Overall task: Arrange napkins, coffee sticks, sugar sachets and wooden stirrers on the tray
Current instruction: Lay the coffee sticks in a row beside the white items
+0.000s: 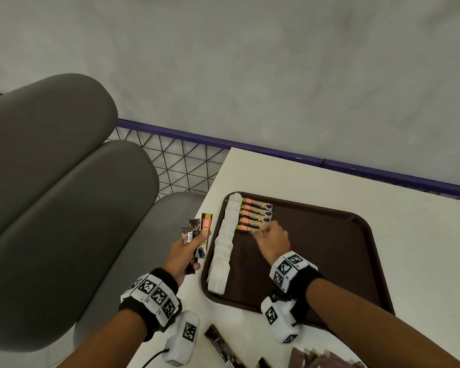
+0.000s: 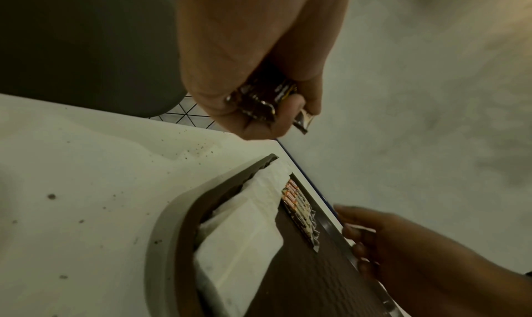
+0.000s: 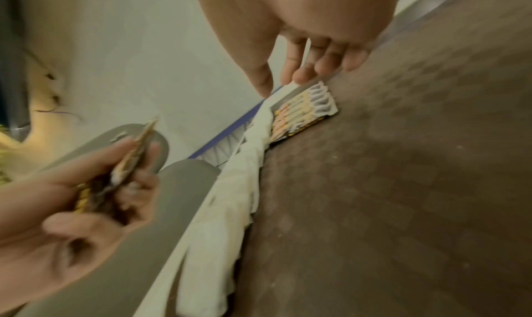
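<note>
A brown tray (image 1: 329, 261) lies on the white table. White napkins (image 1: 223, 251) overlap in a row along its left rim. Several coffee sticks (image 1: 255, 215) lie side by side at the tray's far left, beside the napkins. My right hand (image 1: 260, 232) hovers over the nearest stick of that row. In the right wrist view its fingers (image 3: 302, 76) are relaxed, apart and hold nothing. My left hand (image 1: 189, 248) is left of the tray, off the table's edge. It grips a bundle of coffee sticks (image 1: 197, 232), also seen in the left wrist view (image 2: 259, 99).
One dark stick (image 1: 221, 343) lies loose on the table in front of the tray, with brown sachets (image 1: 319, 358) at the bottom edge. A grey padded seat (image 1: 64, 181) stands to the left. Behind it runs a wire mesh (image 1: 183, 160) under a purple rail.
</note>
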